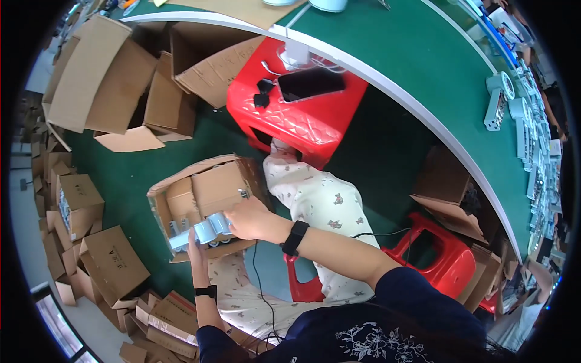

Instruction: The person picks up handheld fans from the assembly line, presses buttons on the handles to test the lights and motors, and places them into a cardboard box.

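While left hand (198, 257) and right hand (249, 219) grip a pale-blue fixture (206, 231), the carton's near edge (233, 248) (green floor (124, 187) leftward) lies below.

Left hand (194, 247) and right hand (248, 218) hold a pale-blue fitting (207, 232) above an open carton (158, 209). Ahead, a red stool (302, 126) carries a dark-screened phone (311, 83) and small black objects (261, 100). A green-topped desk (399, 48) spans the upper right, bearing assorted parts (495, 110); brown boxes (115, 266) crowd the left side.

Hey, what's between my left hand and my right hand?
In the head view, a pale-blue piece with rounded parts lies between your left hand and right hand, over the open cardboard box.
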